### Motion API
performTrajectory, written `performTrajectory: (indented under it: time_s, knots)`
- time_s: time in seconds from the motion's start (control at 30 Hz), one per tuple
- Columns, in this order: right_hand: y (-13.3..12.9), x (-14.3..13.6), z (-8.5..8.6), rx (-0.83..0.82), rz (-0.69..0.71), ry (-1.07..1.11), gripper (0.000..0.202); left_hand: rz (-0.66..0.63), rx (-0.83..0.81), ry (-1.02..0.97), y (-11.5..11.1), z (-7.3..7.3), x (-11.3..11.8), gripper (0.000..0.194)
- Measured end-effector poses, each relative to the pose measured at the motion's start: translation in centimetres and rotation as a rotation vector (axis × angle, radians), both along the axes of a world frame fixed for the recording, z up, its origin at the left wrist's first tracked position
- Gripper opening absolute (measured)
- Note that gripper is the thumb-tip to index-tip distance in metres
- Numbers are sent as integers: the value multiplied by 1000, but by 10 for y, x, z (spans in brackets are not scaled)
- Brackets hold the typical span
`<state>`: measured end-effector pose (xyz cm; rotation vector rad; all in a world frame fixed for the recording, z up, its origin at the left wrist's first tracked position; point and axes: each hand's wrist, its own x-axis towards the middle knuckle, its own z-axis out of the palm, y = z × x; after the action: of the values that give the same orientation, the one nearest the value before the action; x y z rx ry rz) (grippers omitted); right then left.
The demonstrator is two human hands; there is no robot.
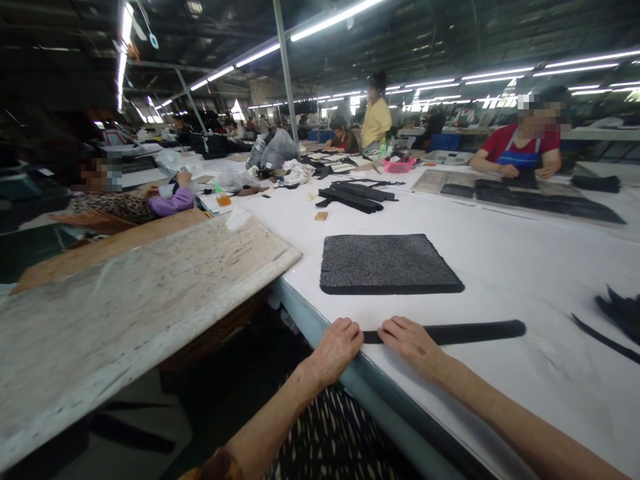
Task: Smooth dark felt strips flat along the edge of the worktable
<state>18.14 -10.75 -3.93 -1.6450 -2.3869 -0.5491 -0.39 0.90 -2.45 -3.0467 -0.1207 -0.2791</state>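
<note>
A long black strip (475,332) lies on the white table (500,267) near its front edge. At the strip's left end, my left hand (339,343) is closed on it, right at the table edge. My right hand (407,339) has its fingers bent together over the strip a little further right, with a short piece of black showing between the two hands. The strip's rounded right end extends past my right hand. Just beyond both hands lies a flat, dark grey textured rectangular piece (387,263) with a black front edge.
A stained board (135,300) slants at the left. Further back are black strips (355,197), a small tan block (321,216), plastic bags (274,152) and a pink basket (399,165). Black pieces (620,313) lie far right. Several people sit or stand around.
</note>
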Motion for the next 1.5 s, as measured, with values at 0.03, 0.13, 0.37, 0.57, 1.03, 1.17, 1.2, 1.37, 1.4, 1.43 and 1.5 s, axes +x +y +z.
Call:
performTrajectory:
  time_s: [0.03, 0.13, 0.37, 0.57, 1.03, 1.17, 1.2, 1.37, 1.4, 1.43, 1.5]
  knots:
    - [0, -1, 1, -9, -2, -33, 17, -19, 27, 23, 0, 2, 1, 13]
    - [0, -5, 6, -46, -20, -119, 23, -76, 64, 74, -2, 9, 4, 18]
    - [0, -5, 4, -17, -7, -140, 30, -98, 47, 116, 5, 13, -5, 24]
    - [1, 0, -5, -21, 1, -118, 35, 45, -95, 12, 9, 3, -28, 28]
    - [4, -28, 11, -12, 73, -102, 24, 717, -1486, -480, -13, -24, -24, 38]
    - [10, -34, 11, -14, 91, -79, 20, 762, -1571, -538, -10, -36, -11, 34]
    - [9, -32, 10, -7, 101, -73, 20, 766, -1581, -547, -9, -39, -11, 34]
    - [-3, -9, 5, -11, 107, -39, 23, 820, -1636, -582, -1, -53, -25, 34]
    - [-7, -5, 5, -22, 99, -23, 24, 835, -1644, -593, 1, -55, -29, 34]
    - [-10, -1, 5, -33, 94, -6, 25, 848, -1653, -602, 2, -58, -33, 34]
    - [-16, 4, 5, -44, 100, 33, 27, 867, -1679, -617, 3, -64, -40, 34]
